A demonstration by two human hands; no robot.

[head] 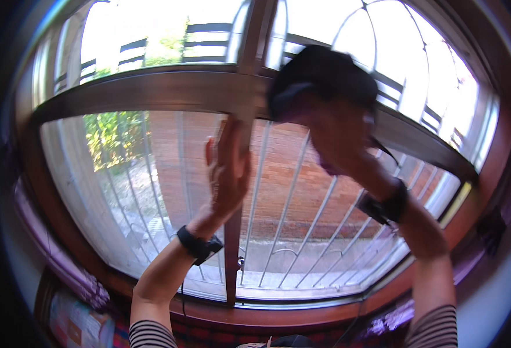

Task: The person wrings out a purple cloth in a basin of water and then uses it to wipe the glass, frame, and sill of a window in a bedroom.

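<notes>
My left hand (229, 165) is raised against the brown centre post of the window frame (232, 243), its fingers extended just below the crossbar (151, 91). I see nothing held in it. My right hand (342, 135) is higher, right of the post, and blurred. It is closed on a dark, soft-looking cloth (325, 82) that lies over the upper right pane and part of the crossbar. A dark strap or cord hangs beside that hand. Both wrists wear black bands with small devices.
Metal bars (288, 209) stand behind the lower panes, with a brick wall (203, 174) beyond. A small latch (240, 262) sits low on the post. Purple curtains (55, 252) hang at both sides. A framed item (79, 324) is at the lower left.
</notes>
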